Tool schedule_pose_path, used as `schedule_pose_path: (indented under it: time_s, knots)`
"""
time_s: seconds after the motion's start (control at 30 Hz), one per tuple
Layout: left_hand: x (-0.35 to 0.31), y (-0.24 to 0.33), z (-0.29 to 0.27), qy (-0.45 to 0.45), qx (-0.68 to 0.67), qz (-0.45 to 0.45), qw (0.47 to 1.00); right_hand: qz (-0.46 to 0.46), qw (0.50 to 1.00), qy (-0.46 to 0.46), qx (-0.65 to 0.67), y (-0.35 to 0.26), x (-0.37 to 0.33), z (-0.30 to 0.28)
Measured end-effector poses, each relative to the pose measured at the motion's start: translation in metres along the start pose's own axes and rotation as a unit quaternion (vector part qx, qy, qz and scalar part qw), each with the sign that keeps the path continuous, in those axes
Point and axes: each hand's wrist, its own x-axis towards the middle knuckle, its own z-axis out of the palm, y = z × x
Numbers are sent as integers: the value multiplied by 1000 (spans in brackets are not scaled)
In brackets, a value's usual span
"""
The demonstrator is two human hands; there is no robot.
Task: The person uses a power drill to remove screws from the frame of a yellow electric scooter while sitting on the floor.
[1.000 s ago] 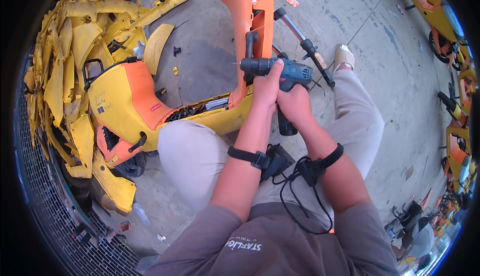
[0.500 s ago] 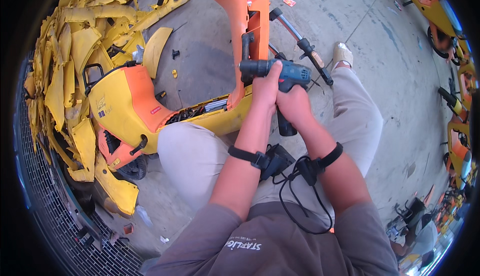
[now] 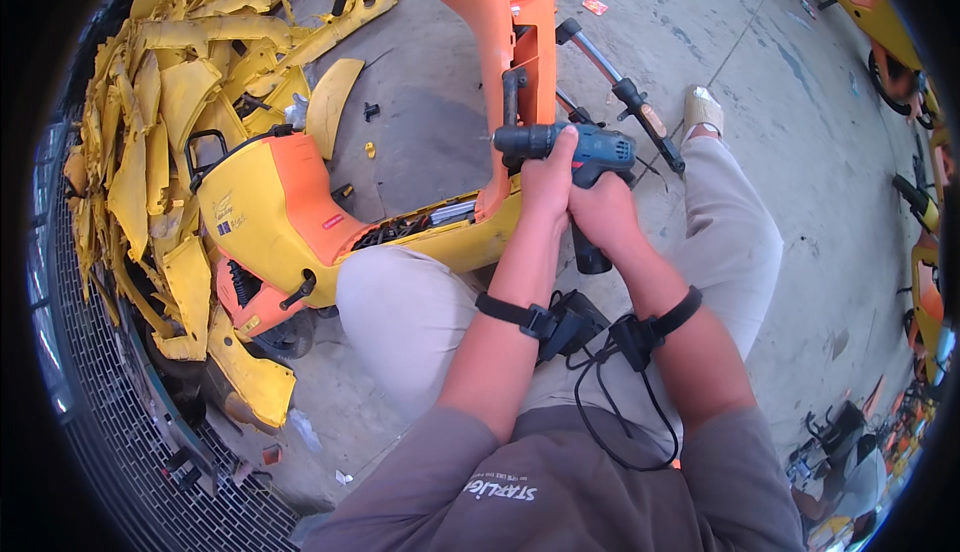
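Observation:
My right hand [image 3: 606, 214] is wrapped round the grip of a dark blue-and-black cordless drill [image 3: 607, 148]. The drill's chuck points left, toward the orange upright of a partly stripped yellow-and-orange scooter body [image 3: 258, 197]. My left hand [image 3: 547, 184] holds the drill's front part from below, its thumb laid over the top. Beside the drill's nose stands an orange front panel [image 3: 540, 62] with a dark bracket. Whether the drill tip touches the scooter cannot be told. In the scooter's open floor section lie wires and metal parts [image 3: 447, 215].
A heap of broken yellow panels [image 3: 165, 132] fills the left. A front fork with silver tubes [image 3: 622, 90] reaches from the orange panel toward my right foot. Small dark and yellow parts dot the concrete floor. More yellow-and-orange scooters [image 3: 925, 282] line the right edge.
The whole scene has shifted slightly to the right in the view. Both hands keep their hold on the drill, which stays about the same place beside the scooter.

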Motion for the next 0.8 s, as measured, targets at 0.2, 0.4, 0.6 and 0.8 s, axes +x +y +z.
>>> schedule_pose_path:
  time_s: [0.2,0.4,0.6,0.8]
  knots:
    - [-2,-4,3,-5,-17,17,1000,-5,1000,-10,7,-1,-3,-5]
    - [15,17,5,-45,-28,24,998,-47,998,44,21,-23,6,-4]
    - [-5,7,5,9,-14,24,1000,-6,1000,6,-5,-11,-5,-3]
    - [-8,5,5,-13,-26,23,999,-22,1000,12,11,-9,-10,-7]
